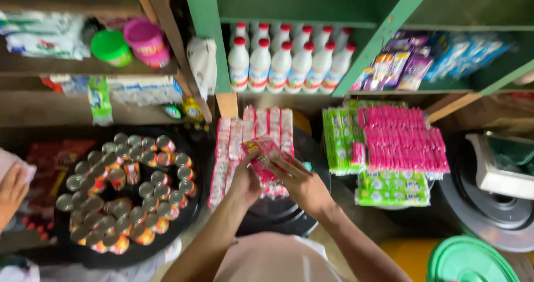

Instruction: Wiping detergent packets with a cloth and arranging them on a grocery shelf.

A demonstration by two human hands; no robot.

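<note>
Forearms and shirt: both bare forearms are reaching up from the bottom edge, over a pale shirt; they belong to the person wearing the camera.
Left hand (pixel 245 183): it is closing its fingers around the lower end of a pink packet (pixel 266 155), thumb on top.
Right hand (pixel 303 186): it is gripping the same pink packet from the right side, fingers stretching along its edge.
Pink packet: it is being held a little above the rows of pink sachet strips (pixel 253 143), which are lying on a dark round lid (pixel 311 165) just below the green shelf (pixel 384 40).
Done, as far as visible: several strips are already lying side by side in neat rows; beside them, more pink and green sachets (pixel 397 148) are stacked in order.
Left, by judgement: the packet in the hands is not yet lying with the others, so the arranging is looking partly finished.
Around: small tins (pixel 128 187) are standing tightly on a dark round tray at the left; white bottles with red caps (pixel 289 59) are filling the shelf above.
Other person: a hand (pixel 12 190) is showing at the left edge, well apart from the packet.
</note>
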